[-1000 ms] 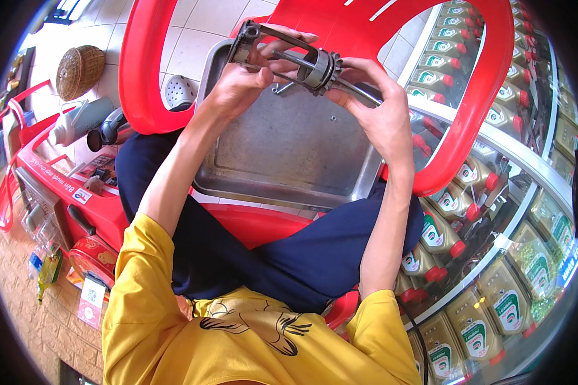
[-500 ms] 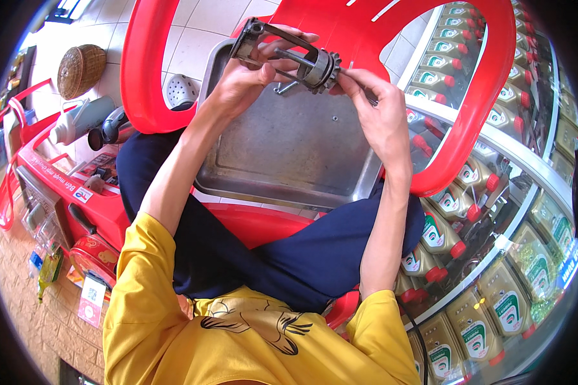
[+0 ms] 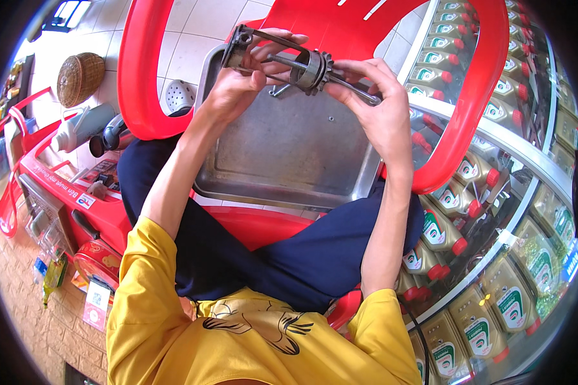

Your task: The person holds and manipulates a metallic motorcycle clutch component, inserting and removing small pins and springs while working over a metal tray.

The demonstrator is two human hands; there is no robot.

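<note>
Above the tray, my left hand (image 3: 241, 86) is closed around the frame end of a dark metal assembly (image 3: 236, 48). Two side bars and a central shaft run from this frame to a toothed wheel (image 3: 319, 72). A slim shiny metal rod (image 3: 359, 92) slants from the toothed end to the lower right, its tip thicker. My right hand (image 3: 382, 102) holds this rod, fingers above and thumb below. A scuffed grey metal tray (image 3: 282, 154) lies underneath on a red plastic chair (image 3: 331, 25). Inside it are a small bolt-like piece (image 3: 281, 88), partly hidden, and a tiny nut-like piece (image 3: 331, 119).
A glass case with gold bottles (image 3: 459, 199) stands close on the right. To the left are a red table (image 3: 64, 192) with various items, a woven basket (image 3: 81, 78) and a grey clog (image 3: 178, 95) on the tiled floor. My crossed legs (image 3: 263, 256) lie beneath the tray.
The metal assembly has shifted slightly left and down with my left hand. My right hand has turned a little, and the slim rod now shows between its fingers.
</note>
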